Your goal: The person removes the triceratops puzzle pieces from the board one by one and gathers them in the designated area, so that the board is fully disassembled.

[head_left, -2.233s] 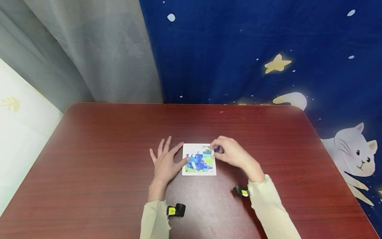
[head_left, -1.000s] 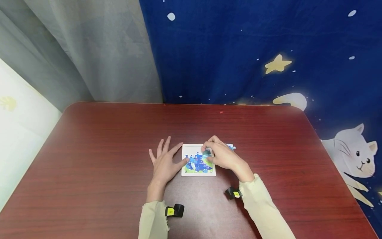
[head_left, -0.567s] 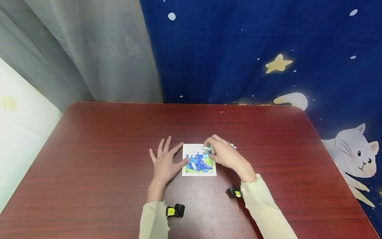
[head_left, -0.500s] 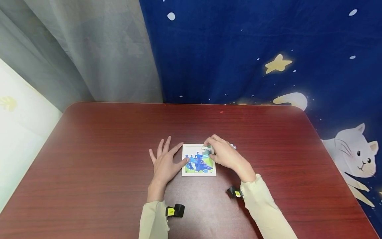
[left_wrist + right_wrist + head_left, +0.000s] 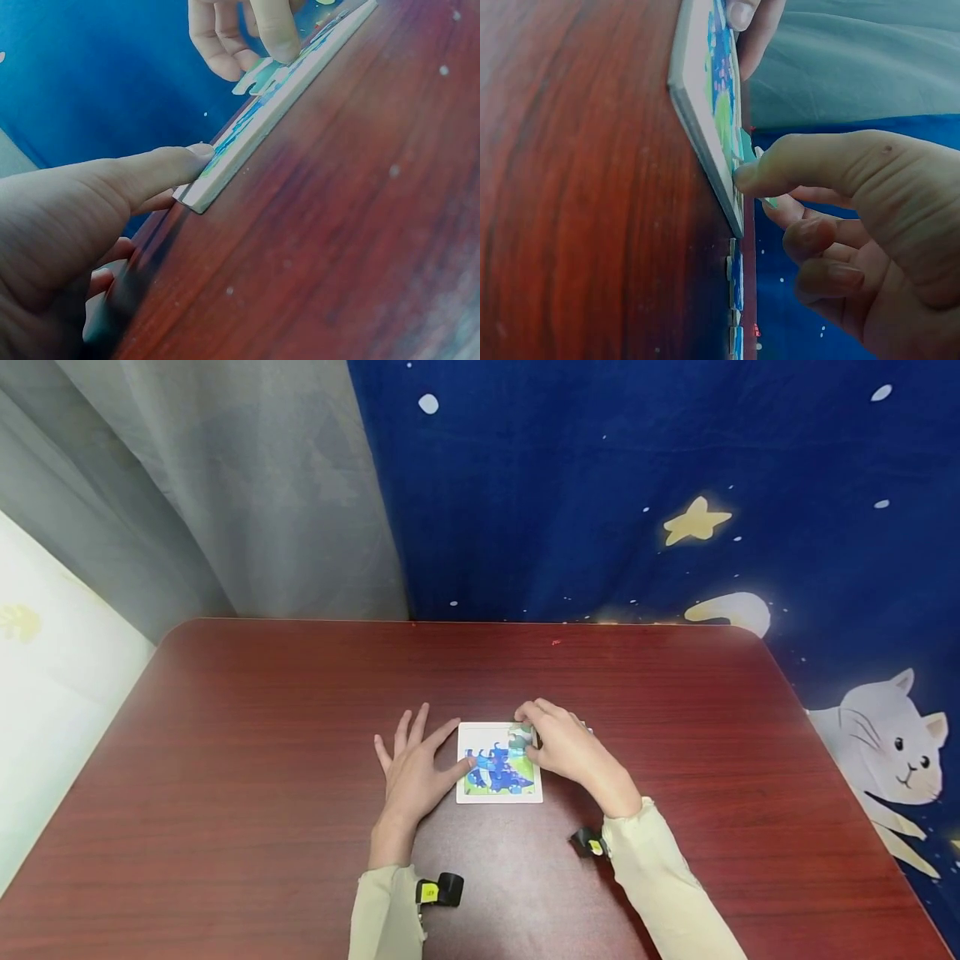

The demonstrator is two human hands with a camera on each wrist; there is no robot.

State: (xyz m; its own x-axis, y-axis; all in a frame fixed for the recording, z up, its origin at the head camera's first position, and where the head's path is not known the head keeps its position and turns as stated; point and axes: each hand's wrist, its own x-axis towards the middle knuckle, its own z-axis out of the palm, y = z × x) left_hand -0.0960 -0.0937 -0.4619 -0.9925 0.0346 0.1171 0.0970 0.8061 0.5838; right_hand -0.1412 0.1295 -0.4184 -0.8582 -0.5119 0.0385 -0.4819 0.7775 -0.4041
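Observation:
A square white puzzle frame lies on the table, with a blue dinosaur picture partly filling it. Over its far right corner, my right hand pinches a green puzzle piece between thumb and fingers. That piece sits tilted, close over the board. In the right wrist view the right thumb presses near the frame's edge and covers part of the piece. My left hand rests at the frame's left side with fingers spread; its thumb lies on the frame's near left part.
Several loose puzzle pieces lie flat on the table just right of the frame, mostly hidden behind the right hand in the head view. A small red mark shows near the table's far edge. Curtains hang behind the table.
My right hand has moved left from the frame's right edge onto its far right corner, then slightly back. During the last half second it hardly moves. The left hand stays in place.

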